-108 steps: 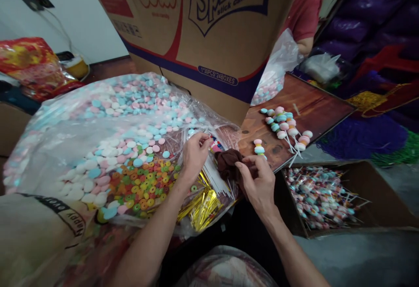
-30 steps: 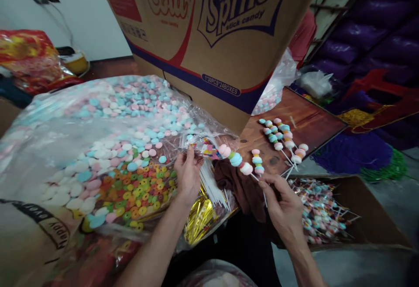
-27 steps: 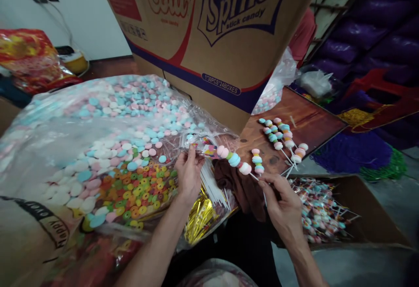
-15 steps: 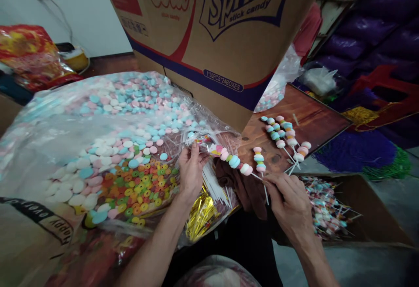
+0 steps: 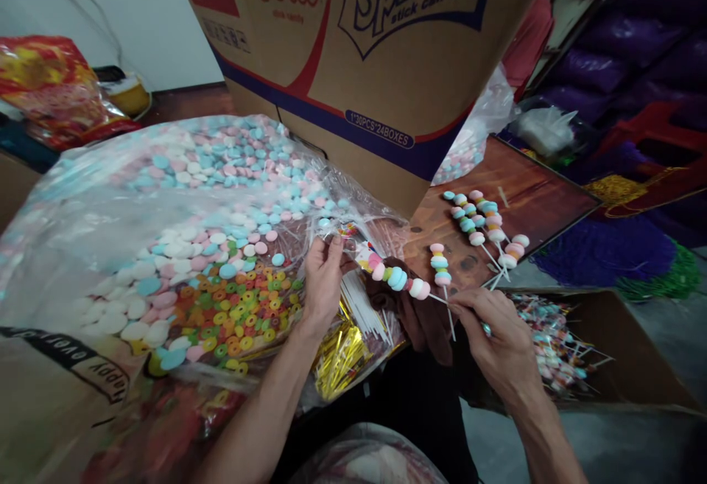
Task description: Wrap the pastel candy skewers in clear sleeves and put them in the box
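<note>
My right hand (image 5: pixel 500 333) pinches the white stick of a candy skewer (image 5: pixel 398 278) strung with pink, blue, white and green pieces. Its far end points at my left hand (image 5: pixel 323 278), whose thumb and fingers grip a clear printed wrapper (image 5: pixel 365 251). The wrapper's colourful end meets the tip of the skewer; how far the tip is inside I cannot tell. Just beyond my right fingertips, a shorter candy skewer (image 5: pixel 440 267) lies on the wooden table (image 5: pixel 425 230). Below my left hand are white sticks (image 5: pixel 364 307) and gold twist ties (image 5: pixel 341 359).
A large cardboard box (image 5: pixel 331 64) stands at the back. Loose pastel candies (image 5: pixel 221 152) and fruit-coloured rings (image 5: pixel 243 307) fill plastic bags at left. Several finished skewers (image 5: pixel 491 220) lie at right. An open carton (image 5: pixel 635 351) holds many wrapped skewers (image 5: pixel 552 344).
The wrapper's printed end now sits nearer my left hand, and the skewer tilts slightly lower towards the right. Both hands keep their grip; the view has shifted a little.
</note>
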Available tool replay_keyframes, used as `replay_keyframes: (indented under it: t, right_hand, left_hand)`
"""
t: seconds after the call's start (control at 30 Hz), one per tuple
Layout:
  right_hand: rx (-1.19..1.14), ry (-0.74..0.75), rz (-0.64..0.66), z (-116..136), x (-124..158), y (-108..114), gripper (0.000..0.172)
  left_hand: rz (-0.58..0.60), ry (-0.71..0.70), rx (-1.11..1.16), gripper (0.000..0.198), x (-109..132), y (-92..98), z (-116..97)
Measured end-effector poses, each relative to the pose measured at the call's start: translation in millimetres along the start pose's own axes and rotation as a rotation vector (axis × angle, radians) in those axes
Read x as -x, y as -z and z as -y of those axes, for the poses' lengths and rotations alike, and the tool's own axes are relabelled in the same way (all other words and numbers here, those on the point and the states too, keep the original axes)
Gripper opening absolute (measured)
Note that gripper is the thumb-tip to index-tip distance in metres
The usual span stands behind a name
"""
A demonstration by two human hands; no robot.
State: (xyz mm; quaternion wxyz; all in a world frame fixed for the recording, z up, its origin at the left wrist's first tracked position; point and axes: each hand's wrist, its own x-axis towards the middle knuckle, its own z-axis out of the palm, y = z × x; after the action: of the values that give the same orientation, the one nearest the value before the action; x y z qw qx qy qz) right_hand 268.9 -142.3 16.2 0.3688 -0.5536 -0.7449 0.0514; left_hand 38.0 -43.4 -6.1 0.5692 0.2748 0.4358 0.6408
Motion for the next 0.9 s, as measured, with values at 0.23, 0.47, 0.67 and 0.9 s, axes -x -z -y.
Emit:
replay_keyframes:
  t: [0.23, 0.47, 0.67, 0.9]
  right_hand:
    - [0.085, -0.014, -0.038, 2, 0, 1, 0.008]
    - [0.086, 0.001, -0.068, 12, 2, -5, 0.008]
    - [-0.136, -0.099, -0.063, 19, 8, -14, 0.009]
    - [-0.336, -0.257, 0.053, 29, 6, -18, 0.013]
  left_hand:
    - [0.03, 0.048, 0.003, 0.034, -1, 2.9, 3]
    - [0.021, 0.001, -0.004, 0.035, 2, 0.0, 8]
    - [-0.033, -0.055, -0.034, 0.031, 5, -1.4, 10]
    - [-0.005, -0.009, 0.006, 0.034, 5, -1.8, 7]
